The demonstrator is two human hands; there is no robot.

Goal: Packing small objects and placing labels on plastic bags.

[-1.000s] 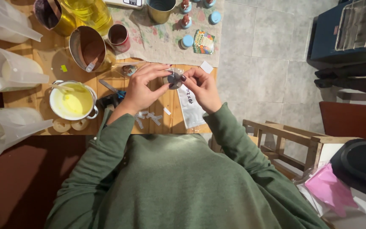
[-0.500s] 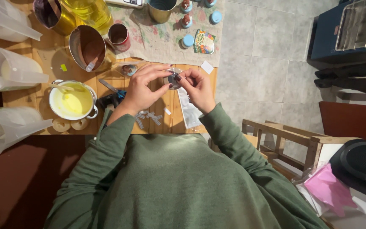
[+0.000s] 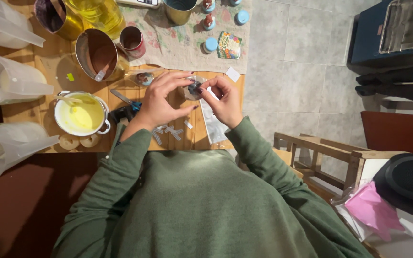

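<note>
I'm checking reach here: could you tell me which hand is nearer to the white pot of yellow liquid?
Left. The left hand is just right of the white pot; the right hand lies farther right, beyond the left hand.

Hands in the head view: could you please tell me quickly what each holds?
Left hand: pinching the small dark round piece.
Right hand: fingertips closed on the same piece.

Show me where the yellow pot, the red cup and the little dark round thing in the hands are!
yellow pot (image 3: 80, 117), head view, on the yellow liquid inside.
red cup (image 3: 133, 42), head view, on its rim.
dark round thing (image 3: 195, 88), head view, on its top, between both hands' fingertips.
</note>
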